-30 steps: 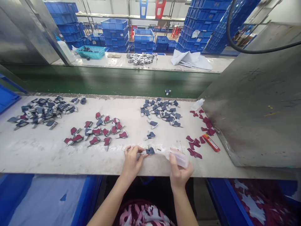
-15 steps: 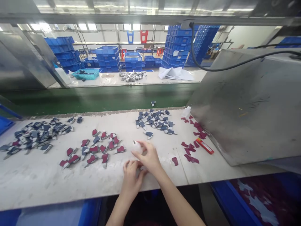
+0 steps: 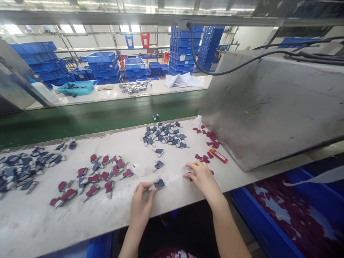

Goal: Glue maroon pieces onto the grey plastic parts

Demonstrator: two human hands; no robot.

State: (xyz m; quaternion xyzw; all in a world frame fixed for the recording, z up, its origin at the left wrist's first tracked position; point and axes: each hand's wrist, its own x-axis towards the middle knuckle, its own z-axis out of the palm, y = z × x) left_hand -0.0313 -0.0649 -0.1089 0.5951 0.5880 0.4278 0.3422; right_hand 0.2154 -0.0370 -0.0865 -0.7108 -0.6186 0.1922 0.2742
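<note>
My left hand (image 3: 142,200) pinches a small dark blue and grey piece (image 3: 159,184) near the table's front edge; its exact kind is unclear. To the right, my right hand (image 3: 202,179) has its fingers apart and curved just above the table, over a flat maroon patch (image 3: 191,179) that is mostly hidden. A small translucent white bottle (image 3: 139,170) with a thin dark tip is on the table beyond my left hand. Two more blue pieces lie between that hand and a pile of blue pieces (image 3: 163,134). Left of the bottle are several maroon-topped grey pieces (image 3: 94,178).
Loose maroon patches (image 3: 211,136) and a red-orange packet (image 3: 219,155) lie beside a large metal housing (image 3: 268,107). More blue pieces (image 3: 21,168) are heaped at far left. A green conveyor belt (image 3: 107,122) runs behind the table. A blue bin (image 3: 263,215) stands below right.
The white bottle has left my right hand and is on the table. My right hand has moved right to the maroon patch. The blue piece now shows in my left hand. The view has turned right.
</note>
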